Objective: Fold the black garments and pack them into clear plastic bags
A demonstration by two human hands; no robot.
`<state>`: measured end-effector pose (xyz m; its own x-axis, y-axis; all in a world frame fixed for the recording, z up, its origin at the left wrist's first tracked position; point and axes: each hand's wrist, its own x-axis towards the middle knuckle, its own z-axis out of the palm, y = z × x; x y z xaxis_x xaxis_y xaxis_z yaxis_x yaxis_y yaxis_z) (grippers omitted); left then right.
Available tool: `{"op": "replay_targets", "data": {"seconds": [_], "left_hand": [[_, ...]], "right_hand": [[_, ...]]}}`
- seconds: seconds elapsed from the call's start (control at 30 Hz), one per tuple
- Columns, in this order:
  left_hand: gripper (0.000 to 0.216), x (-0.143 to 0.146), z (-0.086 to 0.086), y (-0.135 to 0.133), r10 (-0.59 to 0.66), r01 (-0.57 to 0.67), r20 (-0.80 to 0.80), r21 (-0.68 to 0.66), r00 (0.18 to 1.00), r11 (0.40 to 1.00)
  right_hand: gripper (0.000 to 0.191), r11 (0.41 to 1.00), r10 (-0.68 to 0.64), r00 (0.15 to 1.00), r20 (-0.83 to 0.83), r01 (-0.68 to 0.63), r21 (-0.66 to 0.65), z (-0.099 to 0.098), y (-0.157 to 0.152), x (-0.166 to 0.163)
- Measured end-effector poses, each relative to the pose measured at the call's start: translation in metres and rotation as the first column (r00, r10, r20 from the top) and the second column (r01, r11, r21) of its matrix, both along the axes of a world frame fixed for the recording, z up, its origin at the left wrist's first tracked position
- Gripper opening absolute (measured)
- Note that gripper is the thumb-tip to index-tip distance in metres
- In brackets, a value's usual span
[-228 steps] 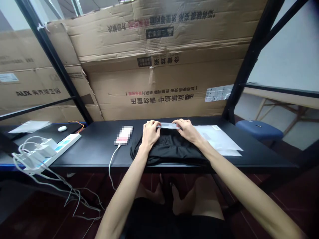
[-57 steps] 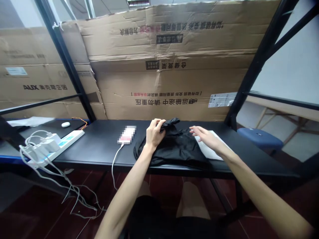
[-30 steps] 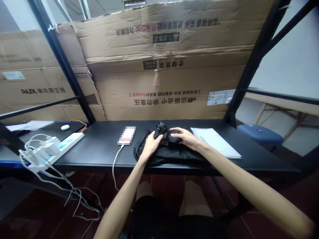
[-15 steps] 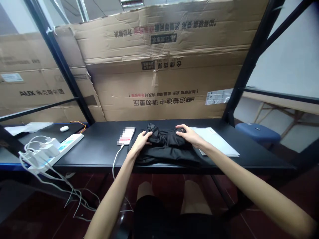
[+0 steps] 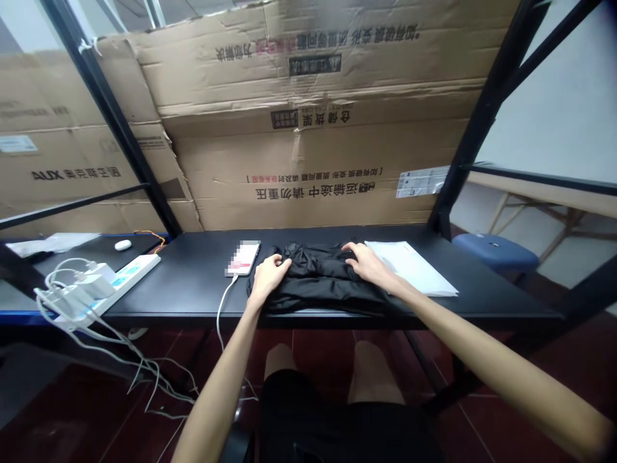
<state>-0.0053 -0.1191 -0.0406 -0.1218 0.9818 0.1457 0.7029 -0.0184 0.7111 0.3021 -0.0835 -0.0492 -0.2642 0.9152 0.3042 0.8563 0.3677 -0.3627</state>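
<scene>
A bunched black garment (image 5: 321, 283) lies folded along the front of the dark table, its fabric gathered in creases; its exact kind does not show. My left hand (image 5: 268, 276) grips its left end, thumb laid on top and fingers curled into the folds. At the other end my right hand (image 5: 370, 265) pinches the cloth near its back edge, with some fingertips hidden in the fabric. Just left of the garment is a phone (image 5: 243, 258) with a white charging cable (image 5: 220, 308) plugged in. White papers (image 5: 417, 270) lie beside my right hand and forearm.
A white power strip (image 5: 137, 273) with several chargers and tangled cables sits at the table's left. Cardboard (image 5: 299, 148) stands upright behind the table (image 5: 496, 289), between dark metal posts. A blue stool (image 5: 496, 251) is on the right. A small white case (image 5: 123, 245) lies at far left.
The raised bunch of fabric between my hands has flattened and spread lower. Both hands stay on the garment, with my right hand's fingers pressed closer to it. The view has shifted slightly.
</scene>
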Motion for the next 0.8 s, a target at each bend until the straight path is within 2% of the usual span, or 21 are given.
{"op": "replay_targets", "data": {"seconds": [0.1, 0.27, 0.37, 0.43, 0.47, 0.57, 0.6, 0.63, 0.7, 0.8], "left_hand": [[0.031, 0.003, -0.005, 0.002, 0.024, -0.023, 0.051, -0.019, 0.998, 1.000], [0.036, 0.003, -0.002, 0.003, -0.009, 0.015, 0.136, -0.048, 0.991, 0.999], [0.037, 0.004, 0.000, 0.000, -0.015, 0.024, 0.123, -0.067, 0.992, 0.997], [0.038, 0.009, 0.001, -0.004, 0.004, -0.003, 0.054, -0.003, 0.999, 1.000], [0.038, 0.013, 0.002, -0.006, 0.022, -0.022, 0.004, 0.078, 1.000, 0.997], [0.033, 0.032, 0.005, -0.011, 0.069, -0.003, -0.161, 0.379, 0.984, 0.926], [0.031, 0.040, 0.006, -0.012, 0.065, 0.034, -0.214, 0.432, 0.975, 0.901], [0.032, 0.049, 0.005, -0.013, 0.056, 0.069, -0.262, 0.445, 0.963, 0.893], [0.049, 0.065, 0.003, -0.013, 0.038, 0.113, -0.351, 0.401, 0.936, 0.909], [0.069, 0.085, -0.007, -0.011, 0.054, 0.113, -0.453, 0.334, 0.890, 0.936]], "right_hand": [[0.032, 1.000, -0.020, 0.999, 0.028, 0.020, 0.007, -0.002, 0.001, 0.001], [0.032, 0.997, -0.066, 0.996, 0.052, 0.064, 0.037, 0.003, -0.001, 0.002], [0.034, 0.995, -0.076, 0.987, 0.144, 0.065, 0.080, 0.004, -0.005, 0.003], [0.033, 0.990, -0.091, 0.967, 0.240, 0.063, 0.124, 0.004, -0.008, 0.003], [0.033, 0.987, -0.101, 0.955, 0.277, 0.061, 0.150, 0.004, -0.009, 0.003], [0.032, 0.969, -0.133, 0.942, 0.308, 0.059, 0.238, 0.007, -0.015, -0.001], [0.030, 0.963, -0.142, 0.943, 0.302, 0.061, 0.262, 0.009, -0.017, -0.003], [0.029, 0.958, -0.145, 0.944, 0.298, 0.059, 0.280, 0.012, -0.020, -0.006], [0.028, 0.955, -0.121, 0.944, 0.308, 0.025, 0.296, 0.015, -0.024, -0.011], [0.031, 0.965, -0.016, 0.937, 0.349, -0.077, 0.252, 0.014, -0.027, -0.017]]}}
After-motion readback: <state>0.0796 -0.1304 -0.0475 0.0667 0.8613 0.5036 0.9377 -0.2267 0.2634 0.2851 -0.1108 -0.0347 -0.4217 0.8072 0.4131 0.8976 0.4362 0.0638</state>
